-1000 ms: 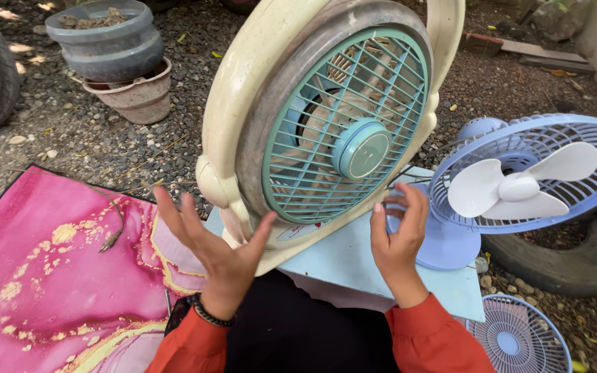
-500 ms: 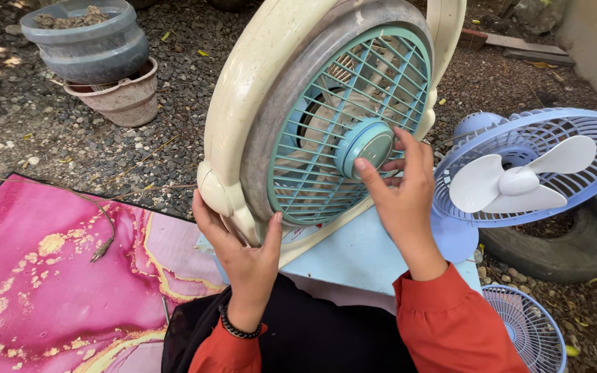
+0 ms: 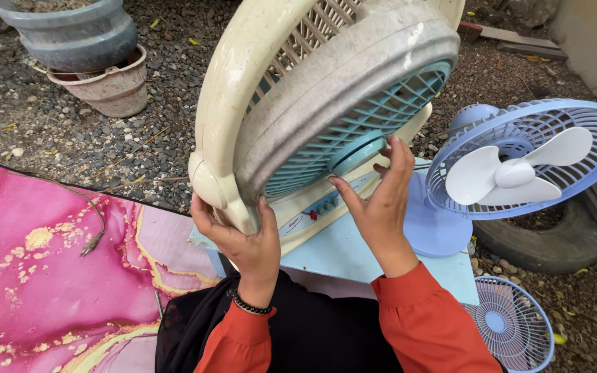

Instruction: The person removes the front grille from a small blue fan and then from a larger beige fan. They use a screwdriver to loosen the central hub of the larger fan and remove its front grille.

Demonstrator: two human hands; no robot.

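Observation:
A large cream box fan [image 3: 278, 90] with a teal front grille [image 3: 374, 117] stands on a pale blue table [image 3: 354, 252], its front turned to the right and downward. My left hand [image 3: 240, 238] grips the fan's lower cream frame near the corner. My right hand [image 3: 378, 200] presses its fingers on the teal grille beside the round hub, fingers spread. Both sleeves are red-orange.
A blue desk fan [image 3: 519, 162] with white blades stands at the right on the table. A loose blue fan grille [image 3: 509, 324] lies on the gravel. A pink marbled mat [image 3: 43, 276] is at left. Stacked pots [image 3: 84, 48] sit at back left, an old tyre [image 3: 547, 242] at right.
The fan's front has turned away to the right and down. My left hand went from open in the air to gripping the frame; my right hand rose onto the grille.

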